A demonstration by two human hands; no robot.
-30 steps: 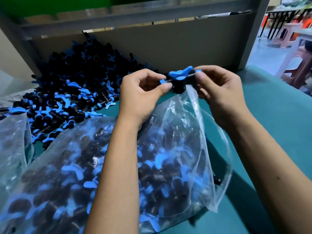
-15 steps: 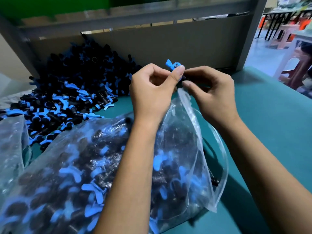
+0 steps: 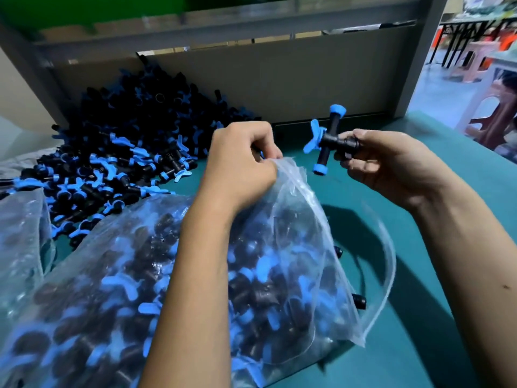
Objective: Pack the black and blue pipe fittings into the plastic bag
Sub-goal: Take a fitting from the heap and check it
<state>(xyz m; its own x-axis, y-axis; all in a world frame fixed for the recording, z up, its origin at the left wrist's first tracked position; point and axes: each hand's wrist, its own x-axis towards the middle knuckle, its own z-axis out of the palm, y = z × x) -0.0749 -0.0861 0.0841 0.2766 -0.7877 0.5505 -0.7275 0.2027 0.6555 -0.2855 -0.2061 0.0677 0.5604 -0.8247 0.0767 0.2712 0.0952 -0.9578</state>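
The clear plastic bag [image 3: 282, 247] lies on its side on the teal table [image 3: 419, 345], its thin film crinkled and glossy, and serves as the landmark here. It bulges with black and blue fittings, seen hazily through the film as dark rounded bodies and bright blue wing-shaped handles. Its mouth faces the right, the far edge of the opening curving loose over the table like a soft hoop.

At the top edge of the bag's mouth, the left hand [image 3: 240, 166] is closed in a pinch on the film, lifting that edge up.

Just to the right of the bag's raised edge and above the table, the right hand [image 3: 389, 166] holds a single fitting [image 3: 326, 141] by one black stub, fingers curled around it. The fitting is a hard plastic cross: a black tube body, blue collars on two opposite ends, and a blue winged handle pointing towards the bag.

Behind the bag and to its left, a loose heap of fittings [image 3: 126, 152] of the same kind spreads over the table against a grey panel [image 3: 321, 77]. A second filmy bag [image 3: 22, 236] shows at the left of the main one.
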